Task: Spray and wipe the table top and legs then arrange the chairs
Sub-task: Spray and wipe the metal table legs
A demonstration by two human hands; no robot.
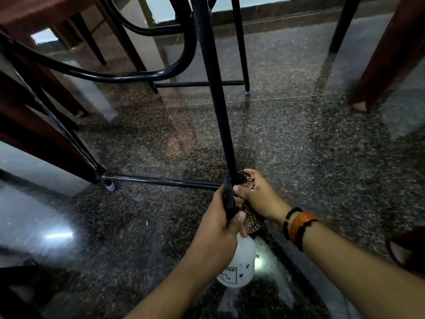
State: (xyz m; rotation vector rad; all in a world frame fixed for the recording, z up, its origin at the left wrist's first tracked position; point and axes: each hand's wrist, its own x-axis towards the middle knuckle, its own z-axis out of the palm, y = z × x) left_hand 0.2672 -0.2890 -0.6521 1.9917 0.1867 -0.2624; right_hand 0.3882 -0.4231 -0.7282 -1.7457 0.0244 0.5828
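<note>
I look down under the table at its black metal leg (215, 88), which runs from the top of the view to the floor. My right hand (255, 194) presses a checked brown cloth (251, 217) around the foot of that leg. My left hand (218, 229) grips the black head of a white spray bottle (241, 263), which hangs just below the cloth, close to the leg. A black crossbar (161, 180) joins this leg to another one at the left.
Dark wooden chair legs (381, 58) stand at the right and several more at the left (34, 134). A curved black tube frame (119, 77) crosses the upper left. The speckled polished stone floor (299, 146) spreads all around.
</note>
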